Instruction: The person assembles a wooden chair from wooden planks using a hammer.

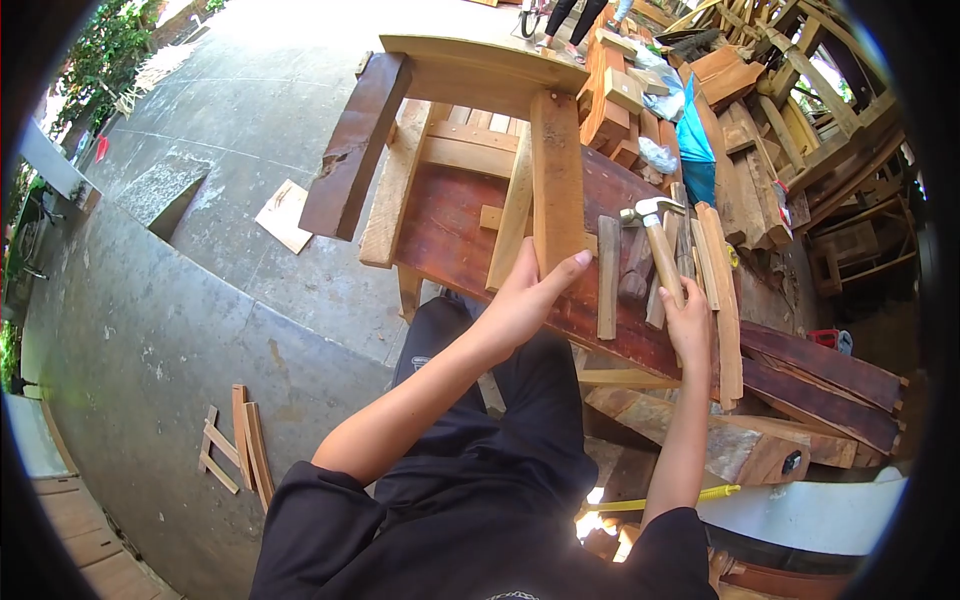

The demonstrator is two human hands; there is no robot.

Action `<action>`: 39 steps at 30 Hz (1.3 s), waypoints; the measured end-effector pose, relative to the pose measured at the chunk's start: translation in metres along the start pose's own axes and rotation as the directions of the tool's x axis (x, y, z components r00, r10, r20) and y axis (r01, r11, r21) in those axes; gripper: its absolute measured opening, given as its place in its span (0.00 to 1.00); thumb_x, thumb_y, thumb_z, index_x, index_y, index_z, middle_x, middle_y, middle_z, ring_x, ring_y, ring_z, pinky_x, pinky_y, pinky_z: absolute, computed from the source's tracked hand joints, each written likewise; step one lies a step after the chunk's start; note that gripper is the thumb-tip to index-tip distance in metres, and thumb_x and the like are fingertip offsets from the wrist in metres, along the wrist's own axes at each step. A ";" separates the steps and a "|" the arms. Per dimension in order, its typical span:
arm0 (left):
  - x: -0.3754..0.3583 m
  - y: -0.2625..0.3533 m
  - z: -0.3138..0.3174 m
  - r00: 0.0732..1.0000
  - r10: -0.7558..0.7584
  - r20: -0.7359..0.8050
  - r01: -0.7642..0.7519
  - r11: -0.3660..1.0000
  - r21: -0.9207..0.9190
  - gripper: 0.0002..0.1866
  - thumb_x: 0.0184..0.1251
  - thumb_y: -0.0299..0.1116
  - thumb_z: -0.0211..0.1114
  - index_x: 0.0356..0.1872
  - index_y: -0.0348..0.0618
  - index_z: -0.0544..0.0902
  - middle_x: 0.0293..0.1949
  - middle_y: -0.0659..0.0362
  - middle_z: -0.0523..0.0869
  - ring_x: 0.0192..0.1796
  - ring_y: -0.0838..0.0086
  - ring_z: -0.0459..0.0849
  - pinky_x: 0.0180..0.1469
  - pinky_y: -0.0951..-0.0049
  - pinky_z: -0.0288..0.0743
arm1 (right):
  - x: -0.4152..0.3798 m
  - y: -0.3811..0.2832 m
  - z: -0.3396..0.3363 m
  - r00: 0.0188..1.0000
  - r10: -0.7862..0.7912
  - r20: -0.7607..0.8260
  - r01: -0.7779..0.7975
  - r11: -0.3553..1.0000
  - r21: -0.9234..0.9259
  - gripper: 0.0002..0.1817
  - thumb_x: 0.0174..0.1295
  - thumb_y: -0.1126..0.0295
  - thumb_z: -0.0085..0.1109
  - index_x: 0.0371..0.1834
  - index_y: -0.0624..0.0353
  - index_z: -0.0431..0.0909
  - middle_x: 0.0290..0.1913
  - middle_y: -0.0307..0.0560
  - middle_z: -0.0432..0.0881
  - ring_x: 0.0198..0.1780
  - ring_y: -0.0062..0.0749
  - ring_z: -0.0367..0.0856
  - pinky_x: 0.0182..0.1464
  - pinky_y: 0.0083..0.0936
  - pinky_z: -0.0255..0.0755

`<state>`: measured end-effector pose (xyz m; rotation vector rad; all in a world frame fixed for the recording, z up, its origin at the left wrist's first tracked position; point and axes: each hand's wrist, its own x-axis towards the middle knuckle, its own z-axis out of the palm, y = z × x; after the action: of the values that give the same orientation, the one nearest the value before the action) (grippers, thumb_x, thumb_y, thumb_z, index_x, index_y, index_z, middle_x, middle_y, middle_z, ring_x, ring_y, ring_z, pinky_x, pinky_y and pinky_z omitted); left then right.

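Concrete floor (265, 125) is spread around a red bench (450, 215). Above it, one wooden frame (480, 75) is seen just ahead of the left hand (535, 285), by which the near end of its right post (558, 180) is gripped. One hammer (661, 247) is held by its handle in the right hand (690, 325). Room is left on the frame's left; the bench's right edge is crowded by several sticks (607, 280). One flat board (284, 217) is seen on the floor.
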<state>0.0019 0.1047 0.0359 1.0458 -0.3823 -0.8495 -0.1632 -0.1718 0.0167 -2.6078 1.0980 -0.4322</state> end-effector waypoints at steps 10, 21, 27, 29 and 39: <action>-0.001 0.019 -0.002 1.000 0.001 0.007 -0.001 0.999 0.034 0.24 0.81 0.53 0.66 0.58 0.44 0.71 0.43 0.64 0.78 0.44 0.82 0.78 0.45 0.74 0.77 | 0.012 -0.007 -0.006 0.999 -0.022 0.031 0.024 0.998 -0.060 0.30 0.71 0.51 0.67 0.69 0.58 0.78 0.51 0.63 0.89 0.53 0.57 0.89 0.56 0.45 0.79; -0.003 0.022 -0.004 1.000 0.013 0.021 -0.013 0.999 0.029 0.23 0.80 0.52 0.67 0.56 0.45 0.71 0.42 0.64 0.79 0.42 0.82 0.78 0.44 0.76 0.73 | 0.018 -0.040 -0.026 0.994 -0.071 0.080 0.087 0.970 -0.228 0.28 0.69 0.51 0.67 0.66 0.56 0.79 0.57 0.61 0.87 0.60 0.58 0.86 0.61 0.50 0.78; -0.006 0.024 -0.010 0.999 0.043 -0.015 -0.042 0.998 0.057 0.28 0.79 0.52 0.69 0.63 0.43 0.69 0.45 0.64 0.80 0.47 0.82 0.79 0.47 0.76 0.74 | 0.024 -0.039 -0.015 0.985 -0.146 0.096 0.165 0.956 -0.244 0.30 0.67 0.51 0.70 0.67 0.54 0.78 0.55 0.60 0.87 0.58 0.58 0.86 0.60 0.51 0.79; -0.010 0.028 -0.003 0.990 0.100 -0.096 -0.092 0.992 0.084 0.36 0.80 0.49 0.68 0.74 0.41 0.60 0.49 0.60 0.80 0.47 0.80 0.81 0.47 0.75 0.76 | 0.023 -0.043 -0.014 0.985 -0.144 0.098 0.163 0.962 -0.219 0.29 0.66 0.52 0.70 0.66 0.53 0.78 0.53 0.60 0.88 0.57 0.59 0.87 0.59 0.52 0.80; -0.020 0.054 -0.011 0.979 0.204 0.023 -0.205 0.967 0.151 0.43 0.82 0.40 0.66 0.83 0.36 0.48 0.53 0.55 0.80 0.45 0.77 0.82 0.46 0.74 0.80 | 0.016 -0.053 -0.007 0.983 -0.112 0.143 0.140 0.970 -0.200 0.29 0.70 0.55 0.67 0.70 0.54 0.73 0.56 0.60 0.88 0.58 0.58 0.87 0.59 0.53 0.80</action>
<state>0.0192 0.1393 0.0806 1.1232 -0.5592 -0.6468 -0.1214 -0.1489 0.0453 -2.8540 0.9856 -0.1751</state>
